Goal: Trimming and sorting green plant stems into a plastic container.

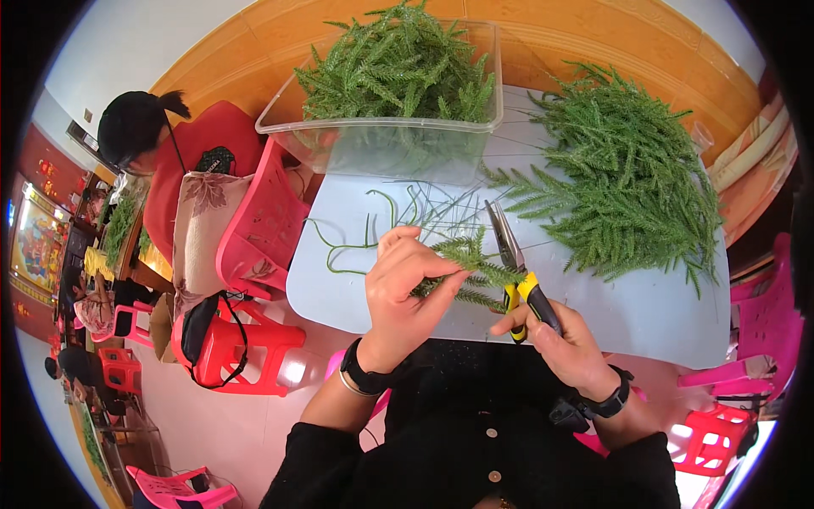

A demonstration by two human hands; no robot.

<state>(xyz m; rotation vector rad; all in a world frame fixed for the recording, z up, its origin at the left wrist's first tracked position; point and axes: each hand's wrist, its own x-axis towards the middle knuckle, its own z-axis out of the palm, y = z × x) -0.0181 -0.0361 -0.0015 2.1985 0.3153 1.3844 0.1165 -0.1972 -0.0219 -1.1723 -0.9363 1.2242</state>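
Note:
My left hand (405, 287) is closed, thumb and forefinger pinching a green needle-leaved sprig (483, 270) just above the near part of the table. My right hand (561, 341) wraps round the yellow-and-black handles of long-nose pliers (532, 294). The pliers' metal jaws point up and away from me, slightly parted at the tips. Part of the sprig lies across the pliers near their pivot; I cannot tell whether they touch. Beyond my hands, thin dark wires and curled bare green stems (343, 248) are scattered on the pale table (661, 318).
A clear plastic bin (386, 153) heaped with green sprigs stands at the table's far left. A large pile of sprigs (623, 170) covers the right side. At left are a pink chair (259, 225), a red stool (263, 348) and a seated person in red (212, 140).

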